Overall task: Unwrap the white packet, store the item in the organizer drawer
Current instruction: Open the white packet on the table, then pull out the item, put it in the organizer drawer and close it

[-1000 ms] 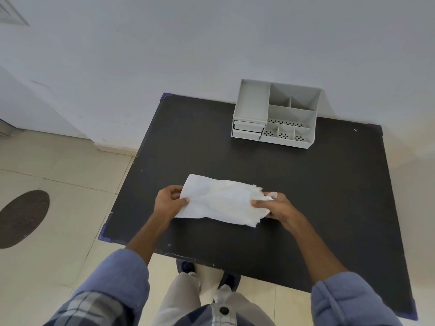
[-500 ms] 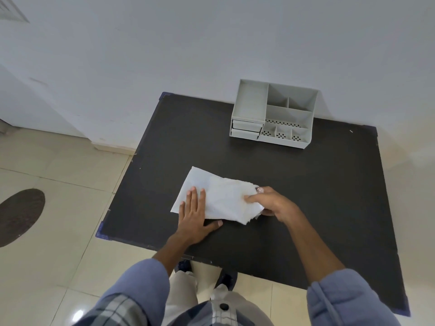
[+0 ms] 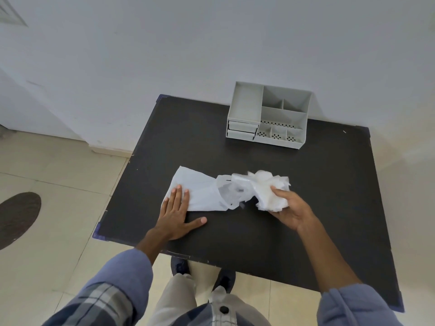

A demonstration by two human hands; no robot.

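Observation:
The white packet (image 3: pixel 200 192) lies on the black table (image 3: pixel 306 220), its right end torn open and ragged. My left hand (image 3: pixel 179 215) presses flat on its left end, fingers spread. My right hand (image 3: pixel 286 208) grips a crumpled white bundle (image 3: pixel 268 191) drawn out of the torn end, held just right of the packet. What is inside the bundle is hidden. The grey organizer (image 3: pixel 268 116) stands at the table's far edge by the wall, with two shut drawers (image 3: pixel 242 130) at its lower left.
The organizer has open top compartments and small perforated bins at the front. A white wall runs behind the table. Tiled floor lies to the left, with a dark round mat (image 3: pixel 16 217). My legs and shoes stand at the table's near edge.
My left hand went from gripping the packet's left end to pressing it flat. My right hand tore the right end open and pulled a crumpled white bundle out to the right.

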